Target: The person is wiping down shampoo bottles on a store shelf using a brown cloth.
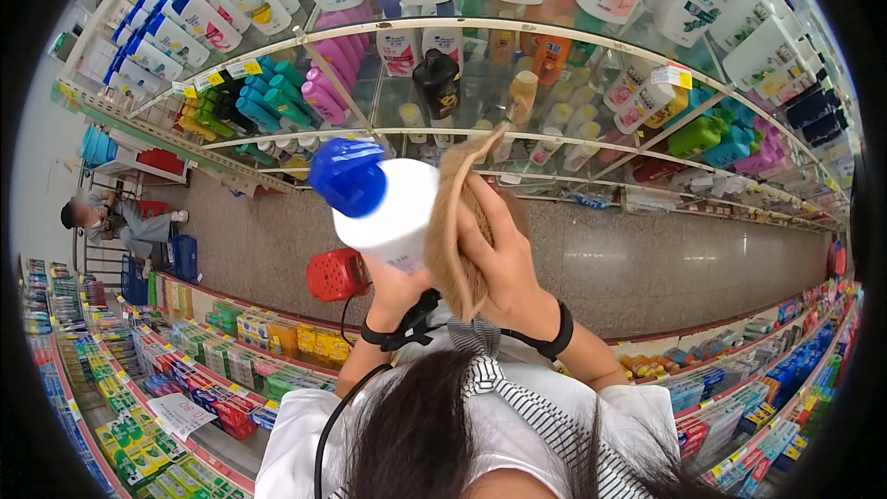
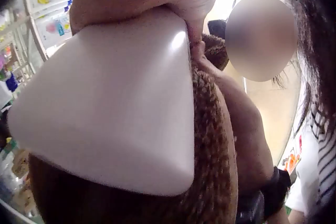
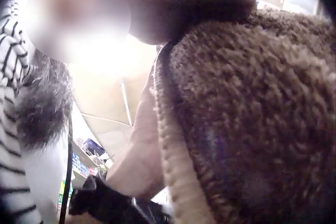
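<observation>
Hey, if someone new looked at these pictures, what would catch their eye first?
Probably the white bottle with its bright blue cap, held in the left hand near the middle of the head view. Next, the fuzzy brown cloth right beside it, gripped by the right hand. Beyond them, colorful bottles line the shelves across the top.

The wide plastic bottle (image 1: 395,201) is white, and its large rounded cap (image 1: 346,176) is glossy royal blue. The fuzzy fabric cloth (image 1: 451,254) is brown, edged in paler tan. The narrow wrist straps (image 1: 559,333) are black, the short-sleeved cotton-like shirt (image 1: 639,411) white. The long knotted fabric tie (image 1: 540,416) carries black and white stripes. The perforated plastic basket (image 1: 334,275) is red, the smooth floor (image 1: 637,263) grey-brown. One squat shelf bottle (image 1: 437,83) is black.
</observation>
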`<state>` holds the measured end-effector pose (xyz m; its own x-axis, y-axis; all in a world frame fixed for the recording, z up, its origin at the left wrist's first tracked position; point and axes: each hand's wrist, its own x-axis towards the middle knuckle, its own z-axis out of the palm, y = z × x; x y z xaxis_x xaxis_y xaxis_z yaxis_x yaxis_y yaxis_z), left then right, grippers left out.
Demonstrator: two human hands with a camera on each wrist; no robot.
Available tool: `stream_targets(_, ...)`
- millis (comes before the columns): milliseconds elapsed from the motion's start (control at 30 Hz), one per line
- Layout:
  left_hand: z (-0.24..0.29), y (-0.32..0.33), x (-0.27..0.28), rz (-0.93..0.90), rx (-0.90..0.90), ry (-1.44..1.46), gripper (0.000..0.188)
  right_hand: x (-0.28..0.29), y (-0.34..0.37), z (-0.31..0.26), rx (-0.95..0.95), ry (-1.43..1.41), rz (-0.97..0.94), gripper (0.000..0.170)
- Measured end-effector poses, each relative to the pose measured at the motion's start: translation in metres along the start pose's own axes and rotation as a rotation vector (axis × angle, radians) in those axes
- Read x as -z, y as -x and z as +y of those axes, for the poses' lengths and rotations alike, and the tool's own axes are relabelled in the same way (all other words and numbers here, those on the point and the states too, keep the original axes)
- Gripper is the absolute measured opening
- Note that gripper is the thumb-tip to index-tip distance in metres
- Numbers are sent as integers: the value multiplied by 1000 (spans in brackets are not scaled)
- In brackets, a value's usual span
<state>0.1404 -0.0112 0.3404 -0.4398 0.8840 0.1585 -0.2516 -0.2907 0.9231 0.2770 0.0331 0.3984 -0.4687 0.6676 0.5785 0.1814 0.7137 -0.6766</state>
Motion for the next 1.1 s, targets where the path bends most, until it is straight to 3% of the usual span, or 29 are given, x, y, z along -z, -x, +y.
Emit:
stream_targets(67,-7,-2,6,-198,-132,-85,85,6,-16,-3,204,-9,-12,59)
stream_targets(100,30,5,-27,107,415,382,84,14,-22,-8,253,32,-85,58)
stream_targets(133,31,3,-36,61,410,375,85,21,-27,-14,303,75,-158,57)
stream_targets(167,27,5,-33,-25,351,329,85,22,-28,-24,277,68,-168,44)
stream_targets(233,18,5,-19,-165,200,243,86,21,-23,-18,294,-1,-169,51)
stream_targets(333,12,2,6,-189,117,212,88,21,-16,-5,322,-149,-198,57)
stream_targets(400,12,2,21,-153,96,209,89,13,2,4,-72,-365,-212,57)
stream_targets(467,13,1,32,-109,66,211,90,-3,21,13,-139,-435,-233,60)
stream_targets(533,16,-3,38,-75,36,213,92,-15,30,6,-336,-581,-122,64)
stream_targets(600,20,-5,39,-46,52,217,92,-21,33,10,-304,-598,-127,66)
stream_targets(800,17,-7,37,32,13,331,84,-25,33,9,-521,-730,-126,62)
stream_targets(867,17,-8,36,43,-26,331,80,-38,44,18,-479,-563,-39,47)
stream_targets(1000,21,-11,33,69,-6,347,81,-38,34,16,-585,-562,-21,50)
stream_targets(1067,24,-20,26,-8,13,525,85,-33,20,15,-664,-622,114,51)
stream_targets(1100,30,-27,17,-85,-40,445,90,-28,15,18,-685,-650,126,49)
